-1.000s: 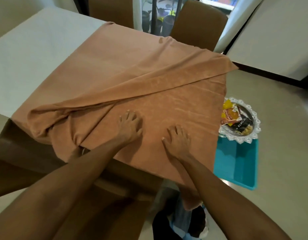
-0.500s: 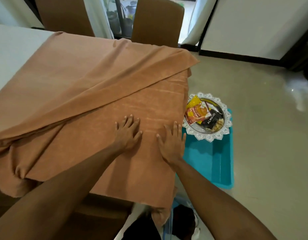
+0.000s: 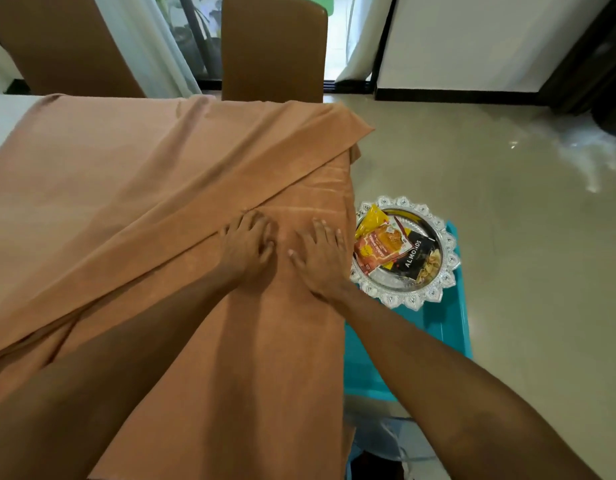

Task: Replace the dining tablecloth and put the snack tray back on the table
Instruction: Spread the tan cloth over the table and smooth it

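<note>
Both hands have slid up and to the right along the cloth since half a second back, and now they sit close to the table's right edge, with the view swung that way too. From where I'm watching, my left hand (image 3: 245, 245) lies palm down with its fingers (image 3: 254, 220) curled at the edge of the diagonal fold, though I can't tell if it's actually pinching the fabric. My right hand (image 3: 322, 256) is flat, fingers loosely spread, holding nothing, just pressing on the tablecloth (image 3: 133, 188), a soft terracotta fabric with a towel-like nap and faint crease lines. One big flap is folded over diagonally across the top. The snack tray (image 3: 448, 258) (round, shiny silver, scalloped petal rim) is off the table, sitting on a turquoise plastic stool (image 3: 452, 337) just beside the table's right edge. On the tray, a black packet (image 3: 412, 256) reads "ALMONDS" in white letters, and an orange-and-yellow packet (image 3: 379, 242) overlaps it; its print is too small for me to read. Two brown high-backed chairs (image 3: 273, 50) stand at the far side.
</note>
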